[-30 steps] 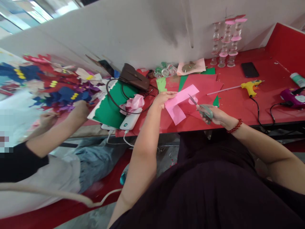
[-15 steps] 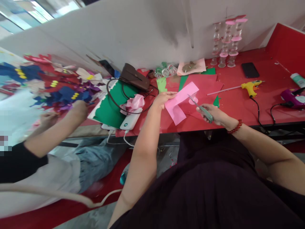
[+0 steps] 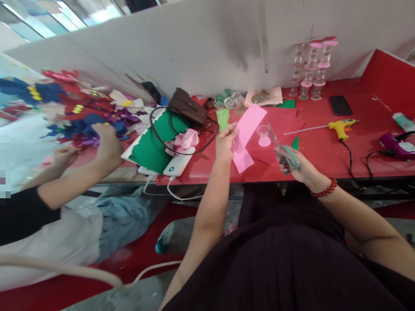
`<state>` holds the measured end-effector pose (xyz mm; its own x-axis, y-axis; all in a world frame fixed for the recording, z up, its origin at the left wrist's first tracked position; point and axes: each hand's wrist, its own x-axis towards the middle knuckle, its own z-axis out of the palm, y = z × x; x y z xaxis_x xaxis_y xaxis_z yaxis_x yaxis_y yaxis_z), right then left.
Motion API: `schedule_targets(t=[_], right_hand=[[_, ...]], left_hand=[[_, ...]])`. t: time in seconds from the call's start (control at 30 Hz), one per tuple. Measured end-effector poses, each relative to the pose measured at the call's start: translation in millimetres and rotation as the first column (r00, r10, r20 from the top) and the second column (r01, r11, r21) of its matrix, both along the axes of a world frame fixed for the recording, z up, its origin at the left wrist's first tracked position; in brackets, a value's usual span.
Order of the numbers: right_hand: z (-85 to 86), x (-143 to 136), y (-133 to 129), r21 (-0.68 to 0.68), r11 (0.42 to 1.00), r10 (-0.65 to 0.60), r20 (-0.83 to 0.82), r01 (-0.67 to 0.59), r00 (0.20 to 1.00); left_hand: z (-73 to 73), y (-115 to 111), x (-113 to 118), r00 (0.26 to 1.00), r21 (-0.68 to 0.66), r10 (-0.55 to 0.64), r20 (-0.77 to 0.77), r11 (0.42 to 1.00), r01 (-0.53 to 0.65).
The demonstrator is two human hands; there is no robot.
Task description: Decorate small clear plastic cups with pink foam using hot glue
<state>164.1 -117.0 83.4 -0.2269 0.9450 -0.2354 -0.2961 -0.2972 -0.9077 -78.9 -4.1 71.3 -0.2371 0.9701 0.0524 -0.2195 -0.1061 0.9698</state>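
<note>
Pinched in my left hand [image 3: 226, 140] is a piece of pink paper [image 3: 252, 123], bent or cut into an angled shape and held above the red table. My right hand [image 3: 295, 164] is closed around the green handles of a pair of scissors [image 3: 288, 156], whose blades point up and away. The blades are apart from the paper. Between the two hands a small clear cup with a pink base [image 3: 264, 137] stands on the table. A red bead bracelet [image 3: 324, 188] circles my right wrist.
A yellow glue gun [image 3: 340, 128], a phone [image 3: 340, 105] and a stack of clear cups [image 3: 313, 71] are on the right. To the left are a brown bag [image 3: 188, 106], a white power bank [image 3: 178, 163] and a co-worker's arm [image 3: 81, 175] near felt flowers [image 3: 90, 125].
My right hand has drawn the scissors right, away from the pink paper. My left hand has turned the paper more upright. The co-worker's hand has shifted slightly.
</note>
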Motion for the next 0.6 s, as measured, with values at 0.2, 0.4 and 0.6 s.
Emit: schedule_targets(t=[0.2,0.4,0.6], right_hand=[[-4.3,-27.7,3.3,0.224,0.946,-0.247,0.026,0.235,0.969],[-21.7,-25.8,1.8,0.336,0.913,-0.278,0.099,0.231,0.955],[-5.1,21.2,3.0,0.182,0.98,0.037,0.21,-0.077,0.977]], left_hand=[[-20.8,-56.0,64.9,0.932,-0.049,0.182,0.314,0.983,-0.175],[-37.8,-92.2,99.4,0.871,-0.123,0.068,0.486,0.992,-0.009],[-12.3,-80.9,56.2,0.921,-0.112,0.012,0.39,0.993,0.034]])
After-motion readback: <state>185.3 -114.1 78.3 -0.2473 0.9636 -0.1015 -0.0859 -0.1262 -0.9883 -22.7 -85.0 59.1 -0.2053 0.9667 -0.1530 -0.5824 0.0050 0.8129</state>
